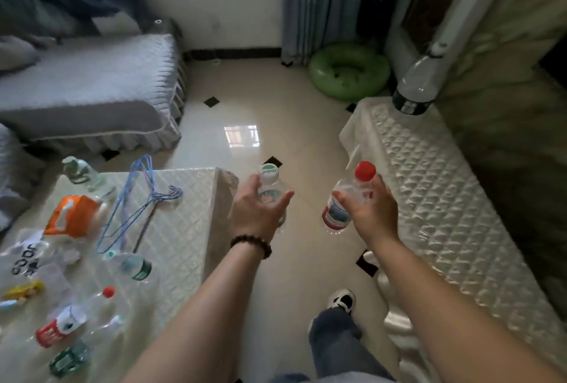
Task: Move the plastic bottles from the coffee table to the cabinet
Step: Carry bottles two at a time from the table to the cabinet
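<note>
Carrying one bottle in each hand, we stand between the table and the cabinet, both under quilted covers. Our left hand has its fingers wrapped round the white-capped bottle, and our right hand clasps the red-capped bottle about its shoulder, so neither can slip in transit. Both hang over the bare floor, clear of either surface. Each bottle's long axis runs near upright, caps pointing up and slightly away from us; the red-capped one tilts, its base swung toward the left. That upright hold should let us stand them on the cabinet directly, we judge, beside the large clear bottle at its far end. More bottles lie on their sides on the table, near an orange tissue box and blue hangers.
</note>
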`<state>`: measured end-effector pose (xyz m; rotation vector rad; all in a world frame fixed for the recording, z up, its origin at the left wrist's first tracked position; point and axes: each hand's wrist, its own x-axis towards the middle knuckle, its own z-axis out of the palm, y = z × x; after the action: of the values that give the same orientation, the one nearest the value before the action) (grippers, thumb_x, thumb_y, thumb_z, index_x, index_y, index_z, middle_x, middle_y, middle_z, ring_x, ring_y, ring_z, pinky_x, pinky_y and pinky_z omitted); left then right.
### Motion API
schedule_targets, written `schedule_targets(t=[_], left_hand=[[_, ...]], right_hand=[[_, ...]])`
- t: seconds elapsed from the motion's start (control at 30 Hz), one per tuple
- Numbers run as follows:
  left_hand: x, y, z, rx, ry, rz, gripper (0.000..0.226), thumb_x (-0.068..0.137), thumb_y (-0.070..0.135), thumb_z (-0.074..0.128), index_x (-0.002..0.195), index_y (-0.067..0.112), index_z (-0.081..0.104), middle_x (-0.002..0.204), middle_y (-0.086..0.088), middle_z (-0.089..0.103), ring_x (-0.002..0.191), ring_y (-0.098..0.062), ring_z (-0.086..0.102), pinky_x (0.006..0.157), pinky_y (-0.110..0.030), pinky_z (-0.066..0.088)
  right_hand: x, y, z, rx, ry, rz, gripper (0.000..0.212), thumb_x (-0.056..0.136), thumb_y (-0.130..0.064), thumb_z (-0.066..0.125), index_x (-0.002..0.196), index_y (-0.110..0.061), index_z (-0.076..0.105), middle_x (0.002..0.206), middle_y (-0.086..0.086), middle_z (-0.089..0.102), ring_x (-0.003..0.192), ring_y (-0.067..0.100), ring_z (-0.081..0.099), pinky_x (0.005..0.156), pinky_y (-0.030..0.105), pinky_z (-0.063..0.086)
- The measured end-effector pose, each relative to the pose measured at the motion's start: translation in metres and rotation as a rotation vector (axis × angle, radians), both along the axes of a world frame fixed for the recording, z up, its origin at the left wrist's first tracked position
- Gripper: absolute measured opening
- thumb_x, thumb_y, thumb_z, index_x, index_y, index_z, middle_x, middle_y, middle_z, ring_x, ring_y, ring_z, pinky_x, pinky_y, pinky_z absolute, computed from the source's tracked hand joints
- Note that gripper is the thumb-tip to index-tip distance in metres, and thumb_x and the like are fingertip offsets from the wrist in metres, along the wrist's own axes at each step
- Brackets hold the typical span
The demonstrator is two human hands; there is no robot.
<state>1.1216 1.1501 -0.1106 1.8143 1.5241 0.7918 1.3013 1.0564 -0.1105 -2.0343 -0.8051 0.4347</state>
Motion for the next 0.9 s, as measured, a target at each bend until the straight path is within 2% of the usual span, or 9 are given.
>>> schedule_targets(t=[0.07, 0.27, 0.4, 0.47, 0.57, 0.73, 0.9], left_hand=[[0.038, 0.016, -0.004, 0.007, 0.011, -0.057, 0.052, 0.065, 0.06, 0.073, 0.102, 0.028, 0.057, 0.098, 0.005, 0.063, 0.086, -0.015, 0.061, 0.073, -0.034, 0.054], [0.172, 0.059, -0.007, 0.004, 0.024, -0.199, 0.058, 0.065, 0.058, 0.074, 0.106, 0.021, 0.057, 0.102, 0.001, 0.063, 0.09, -0.019, 0.061, 0.076, -0.036, 0.054], [0.256, 0.075, -0.002, -0.014, -0.003, -0.313, 0.055, 0.068, 0.05, 0.076, 0.109, 0.021, 0.057, 0.105, 0.0, 0.062, 0.09, -0.014, 0.058, 0.074, -0.027, 0.049], [0.29, 0.08, 0.003, -0.024, -0.015, -0.362, 0.053, 0.069, 0.046, 0.078, 0.109, 0.02, 0.057, 0.105, 0.0, 0.062, 0.09, -0.014, 0.058, 0.074, -0.025, 0.048], [0.334, 0.089, 0.003, -0.01, 0.012, -0.433, 0.052, 0.068, 0.05, 0.076, 0.107, 0.021, 0.056, 0.103, 0.003, 0.06, 0.088, -0.015, 0.058, 0.076, -0.033, 0.053], [0.405, 0.112, -0.008, -0.014, 0.073, -0.562, 0.064, 0.067, 0.059, 0.071, 0.116, 0.021, 0.055, 0.109, 0.004, 0.061, 0.092, -0.015, 0.058, 0.076, -0.036, 0.055], [0.474, 0.152, -0.027, -0.046, 0.086, -0.682, 0.061, 0.067, 0.056, 0.073, 0.113, 0.019, 0.056, 0.106, 0.001, 0.062, 0.092, -0.018, 0.059, 0.078, -0.037, 0.054]], right_hand=[[0.033, 0.004, -0.003, -0.002, 0.01, -0.048, 0.059, 0.063, -0.056, 0.073, 0.105, -0.019, 0.054, 0.104, 0.005, 0.062, 0.096, 0.026, 0.06, 0.084, 0.04, 0.049], [0.144, 0.02, -0.016, 0.005, 0.048, -0.208, 0.054, 0.064, -0.054, 0.076, 0.106, -0.026, 0.054, 0.105, 0.0, 0.061, 0.097, 0.02, 0.06, 0.085, 0.037, 0.051], [0.211, 0.02, -0.014, 0.013, 0.028, -0.287, 0.047, 0.069, -0.048, 0.078, 0.103, -0.027, 0.054, 0.104, -0.004, 0.059, 0.096, 0.015, 0.057, 0.084, 0.03, 0.046], [0.239, 0.02, -0.013, 0.021, 0.026, -0.347, 0.048, 0.07, -0.046, 0.078, 0.108, -0.026, 0.054, 0.107, -0.005, 0.057, 0.098, 0.013, 0.054, 0.086, 0.028, 0.043], [0.271, 0.02, -0.016, 0.032, 0.044, -0.441, 0.051, 0.07, -0.047, 0.078, 0.11, -0.024, 0.056, 0.109, -0.003, 0.06, 0.099, 0.014, 0.055, 0.085, 0.027, 0.04], [0.316, 0.026, -0.034, 0.025, 0.064, -0.563, 0.054, 0.068, -0.052, 0.076, 0.111, -0.025, 0.056, 0.108, 0.0, 0.062, 0.1, 0.018, 0.059, 0.081, 0.029, 0.043], [0.359, 0.054, -0.051, 0.0, 0.109, -0.691, 0.061, 0.068, -0.055, 0.075, 0.118, -0.026, 0.054, 0.113, 0.0, 0.062, 0.104, 0.019, 0.058, 0.084, 0.031, 0.044]])
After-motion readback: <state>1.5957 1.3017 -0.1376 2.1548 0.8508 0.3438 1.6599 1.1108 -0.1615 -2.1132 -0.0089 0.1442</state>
